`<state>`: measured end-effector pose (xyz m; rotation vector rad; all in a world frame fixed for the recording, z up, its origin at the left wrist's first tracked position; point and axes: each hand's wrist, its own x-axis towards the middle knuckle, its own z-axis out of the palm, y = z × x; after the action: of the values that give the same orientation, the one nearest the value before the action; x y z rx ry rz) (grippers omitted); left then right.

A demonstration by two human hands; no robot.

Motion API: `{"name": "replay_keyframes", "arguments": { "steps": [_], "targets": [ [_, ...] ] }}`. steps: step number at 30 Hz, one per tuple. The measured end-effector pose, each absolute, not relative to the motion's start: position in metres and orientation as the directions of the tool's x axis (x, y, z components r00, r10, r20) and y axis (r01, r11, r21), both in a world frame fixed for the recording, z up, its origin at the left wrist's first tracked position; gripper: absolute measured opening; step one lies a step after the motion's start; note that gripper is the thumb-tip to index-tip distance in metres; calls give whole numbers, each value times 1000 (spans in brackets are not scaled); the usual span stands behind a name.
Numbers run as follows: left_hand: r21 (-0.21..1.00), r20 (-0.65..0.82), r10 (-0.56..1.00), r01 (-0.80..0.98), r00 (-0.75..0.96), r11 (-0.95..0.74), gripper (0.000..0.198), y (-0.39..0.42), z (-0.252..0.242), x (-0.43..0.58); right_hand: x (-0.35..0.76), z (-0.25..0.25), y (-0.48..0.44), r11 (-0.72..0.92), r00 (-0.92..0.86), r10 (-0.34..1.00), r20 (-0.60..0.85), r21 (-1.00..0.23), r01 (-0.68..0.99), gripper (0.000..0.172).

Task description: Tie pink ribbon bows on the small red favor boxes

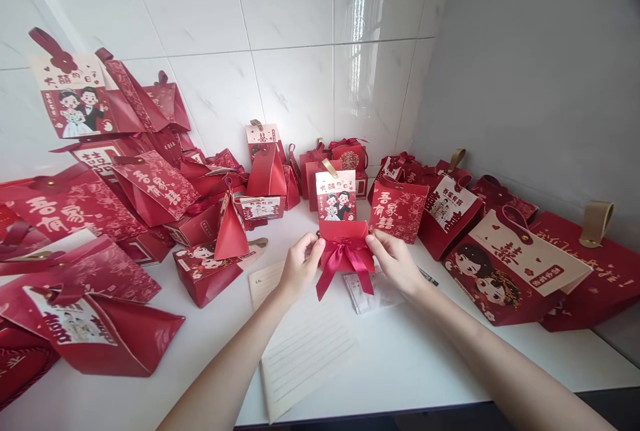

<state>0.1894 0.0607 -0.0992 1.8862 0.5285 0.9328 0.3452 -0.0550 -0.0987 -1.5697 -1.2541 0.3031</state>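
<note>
My left hand and right hand pinch the red box by its nine and three o'clock edges; likely light, crushable card, best held there.

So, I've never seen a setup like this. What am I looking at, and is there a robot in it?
No robot here, just a person's bare left hand and right hand. The single picture comes from a camera worn on that person's head, looking forward and down. Between them, the hands hold a small red box with a ribbon bow on its front. Around it on the white table stand many red wedding favour boxes, piled thickest at the left. Lined paper lies nearer the camera.
</note>
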Motion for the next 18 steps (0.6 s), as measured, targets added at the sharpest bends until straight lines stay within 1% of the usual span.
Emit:
{"name": "replay_keyframes", "arguments": {
  "steps": [3, 8, 14, 18],
  "targets": [
    [879, 389, 693, -20, 606, -477, 32, 59, -98, 189, 345, -100, -53, 121, 445, 817, 367, -863, 490, 45],
    [864, 417, 699, -15, 580, -503, 28, 61, -98, 188, 344, -97, -52, 182, 439, 823, 360, -900, 396, 42],
    [873, 380, 740, 48, 555, -485, 30, 61, -100, 191, 341, -92, -52, 166, 438, 841, 317, -922, 350, 46],
    [875, 391, 748, 36, 537, -484, 29, 60, -101, 193, 340, -94, -48, 174, 412, 884, 219, -974, 144, 46]
  ]
}}
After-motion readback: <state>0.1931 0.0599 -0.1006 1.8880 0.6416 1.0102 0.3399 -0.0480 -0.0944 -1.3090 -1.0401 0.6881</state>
